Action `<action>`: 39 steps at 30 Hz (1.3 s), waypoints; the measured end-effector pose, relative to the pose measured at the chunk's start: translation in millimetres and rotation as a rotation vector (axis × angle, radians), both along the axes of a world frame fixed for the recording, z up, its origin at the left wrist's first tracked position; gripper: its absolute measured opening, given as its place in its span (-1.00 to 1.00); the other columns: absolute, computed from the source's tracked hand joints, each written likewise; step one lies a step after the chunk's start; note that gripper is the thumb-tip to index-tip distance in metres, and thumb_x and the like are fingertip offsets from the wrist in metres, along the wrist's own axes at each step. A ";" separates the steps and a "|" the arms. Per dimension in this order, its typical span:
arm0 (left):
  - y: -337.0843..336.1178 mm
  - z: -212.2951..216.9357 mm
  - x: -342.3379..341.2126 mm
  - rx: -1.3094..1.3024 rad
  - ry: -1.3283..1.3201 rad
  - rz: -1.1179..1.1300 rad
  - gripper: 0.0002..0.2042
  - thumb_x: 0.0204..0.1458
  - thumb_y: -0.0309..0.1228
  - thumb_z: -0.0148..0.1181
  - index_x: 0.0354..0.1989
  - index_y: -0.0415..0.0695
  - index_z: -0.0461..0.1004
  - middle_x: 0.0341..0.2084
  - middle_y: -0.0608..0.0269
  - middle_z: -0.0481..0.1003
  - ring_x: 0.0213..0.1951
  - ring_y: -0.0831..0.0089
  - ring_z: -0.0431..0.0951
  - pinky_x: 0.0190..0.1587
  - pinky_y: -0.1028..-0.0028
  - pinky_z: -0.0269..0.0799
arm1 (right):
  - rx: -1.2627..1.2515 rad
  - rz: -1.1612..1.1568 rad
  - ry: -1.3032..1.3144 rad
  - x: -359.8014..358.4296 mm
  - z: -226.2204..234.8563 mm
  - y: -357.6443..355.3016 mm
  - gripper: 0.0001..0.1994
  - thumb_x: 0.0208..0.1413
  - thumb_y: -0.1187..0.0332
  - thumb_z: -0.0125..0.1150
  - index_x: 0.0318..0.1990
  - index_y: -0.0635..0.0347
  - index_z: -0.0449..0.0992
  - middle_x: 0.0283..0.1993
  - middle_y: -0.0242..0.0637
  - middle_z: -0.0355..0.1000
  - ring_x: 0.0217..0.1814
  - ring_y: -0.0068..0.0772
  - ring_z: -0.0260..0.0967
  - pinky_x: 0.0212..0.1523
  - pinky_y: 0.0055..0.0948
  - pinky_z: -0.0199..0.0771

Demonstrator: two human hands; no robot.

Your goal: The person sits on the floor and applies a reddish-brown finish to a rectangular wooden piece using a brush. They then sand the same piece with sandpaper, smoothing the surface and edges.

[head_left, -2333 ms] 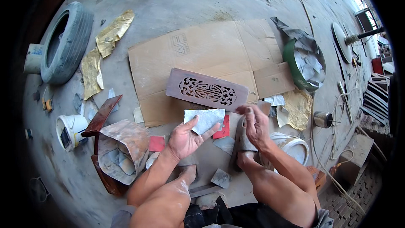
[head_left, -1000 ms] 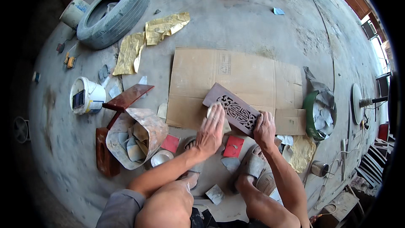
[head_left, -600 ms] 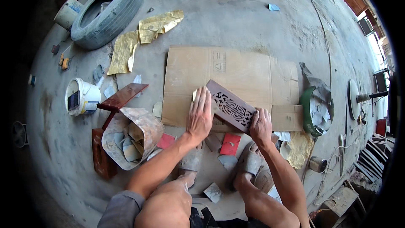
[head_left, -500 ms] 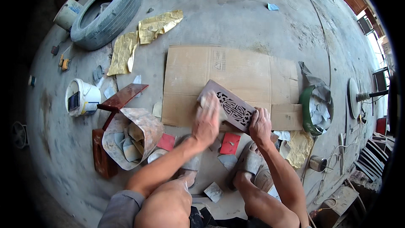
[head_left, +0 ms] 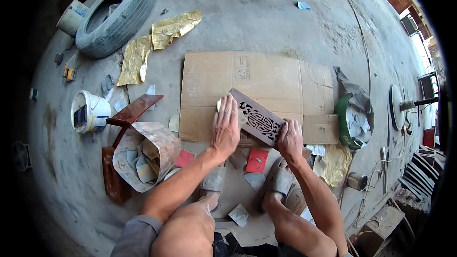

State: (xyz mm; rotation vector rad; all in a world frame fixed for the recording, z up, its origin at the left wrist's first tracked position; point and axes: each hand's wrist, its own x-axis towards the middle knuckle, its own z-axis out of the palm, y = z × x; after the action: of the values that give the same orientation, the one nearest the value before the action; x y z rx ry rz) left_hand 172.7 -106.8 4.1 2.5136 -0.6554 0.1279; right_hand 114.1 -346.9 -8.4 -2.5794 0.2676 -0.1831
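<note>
Two bare hands work on a carved wooden panel [head_left: 259, 123] that lies on a flattened sheet of cardboard [head_left: 266, 81] on a concrete floor, seen from a head camera looking down. The panel is dark brown, long and narrow, with openwork cut through it, and it sits tilted, its far end up and to the left.

The left hand [head_left: 225, 128] lies flat, fingers stretched forward, pressing a small pale sheet, probably sandpaper [head_left: 220, 104], against the panel's upper left end. The right hand [head_left: 290, 138] is curled over the panel's lower right end, gripping it to keep it from sliding.

To rub well here, the flat hand would likely need even pressure along the wood while the other hand holds firm, since the cardboard beneath could shift.

Just below the hands, by the person's sandalled feet, lie a red square [head_left: 257, 160] and scraps of pale paper. Left of the left hand stands a crumpled brown paper bag [head_left: 152, 150] full of scraps, with a white bucket [head_left: 88, 112] farther left. Far beyond, up and left, are an old tyre [head_left: 114, 16] and torn gold foil [head_left: 157, 43]. Right of the right hand sits a green basin [head_left: 343, 121] stuffed with paper. Nothing lies across the panel itself.
</note>
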 end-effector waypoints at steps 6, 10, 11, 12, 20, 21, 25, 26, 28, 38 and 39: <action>-3.9 3.0 -1.8 -0.009 -0.026 -0.015 -0.34 0.14 -0.57 -0.01 0.47 -0.48 0.10 0.49 -0.31 0.11 0.51 -0.17 0.11 0.50 0.01 0.09 | 0.029 -0.006 -0.007 2.7 4.0 0.7 -0.74 0.45 0.32 -0.11 0.03 0.27 0.47 -0.07 0.04 0.44 0.02 0.17 0.39 0.05 0.03 0.43; -16.8 6.7 -11.2 -0.064 0.026 -0.003 -0.40 0.25 -0.51 -0.07 0.47 -0.47 0.09 0.49 -0.30 0.10 0.52 -0.14 0.11 0.50 -0.03 0.11 | 0.013 -0.011 -0.008 0.3 0.1 4.8 -0.75 0.46 0.32 -0.11 0.01 0.27 0.47 -0.07 0.04 0.44 0.02 0.18 0.40 0.04 0.02 0.44; -20.5 -1.2 -22.5 -0.037 -0.074 -0.102 -0.40 0.25 -0.50 -0.06 0.47 -0.48 0.10 0.49 -0.31 0.09 0.51 -0.18 0.10 0.52 -0.03 0.06 | 0.005 -0.004 -0.023 -0.8 -0.6 5.7 -0.75 0.46 0.32 -0.11 0.01 0.27 0.47 -0.07 0.04 0.44 0.02 0.18 0.40 0.04 0.02 0.44; -16.8 -10.1 -27.0 -0.082 -0.077 -0.113 -0.37 0.18 -0.57 -0.03 0.47 -0.49 0.10 0.47 -0.36 0.11 0.50 -0.19 0.14 0.52 -0.01 0.07 | -0.004 0.004 -0.037 1.0 -1.2 5.7 -0.75 0.46 0.32 -0.12 0.00 0.27 0.47 -0.07 0.05 0.44 0.01 0.18 0.40 0.03 0.02 0.44; -22.1 -8.3 -15.1 -0.024 -0.048 -0.148 -0.40 0.23 -0.54 -0.08 0.47 -0.47 0.10 0.47 -0.31 0.14 0.53 -0.12 0.08 0.55 0.01 0.00 | 0.018 -0.025 -0.021 -0.2 1.3 4.5 -0.76 0.45 0.30 -0.07 0.01 0.25 0.47 -0.06 0.05 0.45 0.01 0.19 0.41 0.02 0.03 0.45; -19.2 -11.0 -14.1 -0.051 -0.019 -0.153 -0.40 0.21 -0.56 -0.08 0.46 -0.47 0.13 0.45 -0.32 0.17 0.52 -0.13 0.11 0.55 -0.01 0.00 | 0.015 -0.021 -0.025 0.8 1.0 4.7 -0.76 0.45 0.31 -0.07 0.01 0.25 0.47 -0.07 0.05 0.45 0.01 0.19 0.41 0.01 0.03 0.45; -1.0 5.0 25.7 -0.040 -0.028 -0.015 -0.37 0.16 -0.54 -0.02 0.46 -0.43 0.15 0.46 -0.31 0.17 0.51 -0.12 0.13 0.55 0.04 0.03 | -0.002 -0.026 -0.016 3.1 1.5 4.1 -0.76 0.45 0.31 -0.07 0.02 0.25 0.47 -0.06 0.05 0.46 0.01 0.18 0.41 0.03 0.03 0.45; -9.6 3.2 14.9 -0.056 -0.017 -0.074 -0.37 0.16 -0.54 -0.02 0.46 -0.43 0.16 0.45 -0.30 0.18 0.51 -0.13 0.14 0.55 0.05 0.04 | -0.011 -0.029 -0.020 4.4 0.5 3.1 -0.76 0.45 0.30 -0.07 0.02 0.25 0.47 -0.06 0.05 0.47 0.01 0.18 0.41 0.03 0.03 0.46; -30.8 -0.3 -20.7 -0.077 -0.012 -0.186 -0.38 0.16 -0.53 -0.02 0.45 -0.42 0.18 0.44 -0.30 0.20 0.49 -0.13 0.17 0.54 0.07 0.06 | -0.001 -0.024 -0.033 1.3 -2.7 3.9 -0.75 0.45 0.31 -0.09 0.04 0.25 0.47 -0.04 0.05 0.48 0.03 0.19 0.42 0.06 0.03 0.46; -33.9 2.0 -23.9 -0.063 -0.051 -0.304 -0.41 0.13 -0.55 -0.04 0.41 -0.39 0.28 0.41 -0.23 0.28 0.47 -0.05 0.24 0.49 0.06 0.16 | 0.072 -0.035 0.009 0.2 -1.0 4.3 -0.71 0.44 0.35 -0.07 0.14 0.30 0.46 0.12 0.10 0.50 0.24 0.19 0.41 0.24 -0.02 0.43; -34.0 -0.9 -22.4 -0.086 -0.064 -0.361 -0.42 0.13 -0.56 -0.03 0.40 -0.38 0.29 0.40 -0.22 0.29 0.46 -0.05 0.25 0.49 0.06 0.17 | 0.068 -0.030 -0.010 3.4 -1.6 3.7 -0.71 0.44 0.35 -0.07 0.16 0.30 0.45 0.14 0.11 0.50 0.26 0.19 0.40 0.26 -0.01 0.43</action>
State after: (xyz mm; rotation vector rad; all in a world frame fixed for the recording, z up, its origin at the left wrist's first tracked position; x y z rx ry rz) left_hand 150.3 -140.9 3.2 2.2753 -1.0929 0.1015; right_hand 117.5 -343.2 -10.0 -2.5073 0.3035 -0.1946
